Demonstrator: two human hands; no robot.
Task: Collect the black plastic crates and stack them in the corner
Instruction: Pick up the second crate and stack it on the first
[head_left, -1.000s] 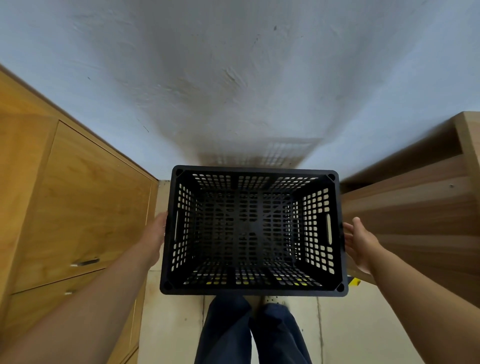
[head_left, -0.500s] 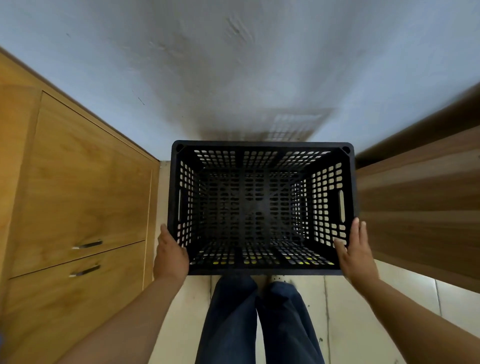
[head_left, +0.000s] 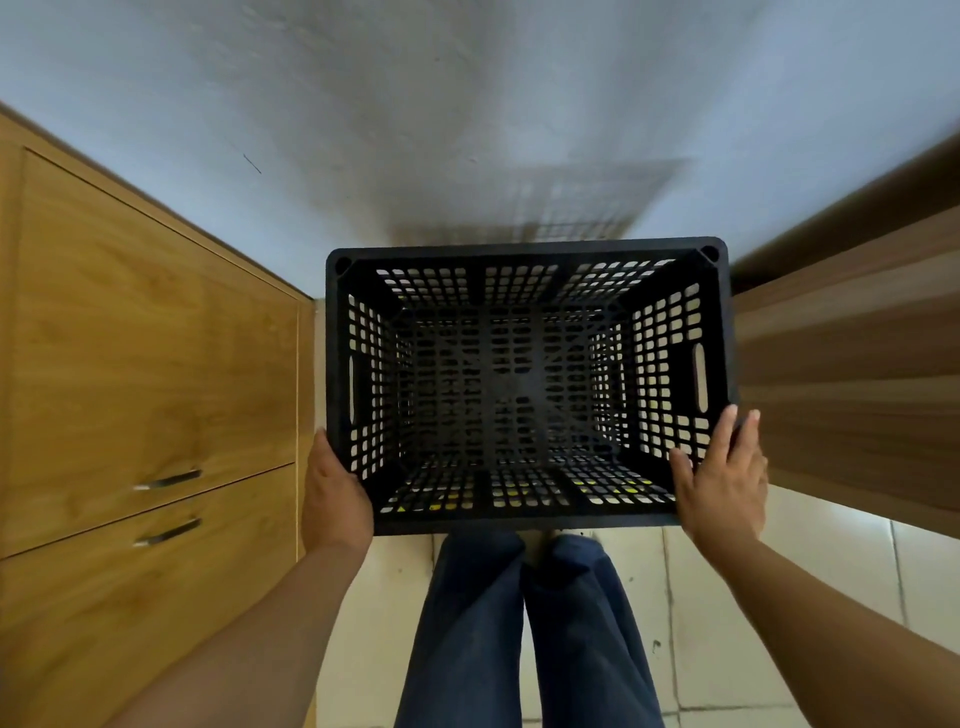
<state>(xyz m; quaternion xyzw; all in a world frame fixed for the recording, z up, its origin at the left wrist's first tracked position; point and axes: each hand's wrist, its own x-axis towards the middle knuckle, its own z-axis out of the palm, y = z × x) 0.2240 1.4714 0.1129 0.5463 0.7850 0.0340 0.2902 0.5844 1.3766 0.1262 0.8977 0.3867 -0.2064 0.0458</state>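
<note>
A black plastic crate with perforated walls fills the middle of the head view, open side up, close to the white wall. More black lattice shows through its floor; whether another crate sits under it I cannot tell. My left hand lies flat against the crate's near left corner, fingers pointing along the outer wall. My right hand rests on the near right corner with straight fingers on the rim. Neither hand is in the handle slots.
A wooden cabinet with two metal handles stands close on the left. Brown wooden furniture stands close on the right. The crate fills the gap between them. My legs in blue trousers stand on pale floor tiles just behind it.
The crate has gone forward toward the wall. Both hands have left its side walls near the handle slots and moved back to the near corners.
</note>
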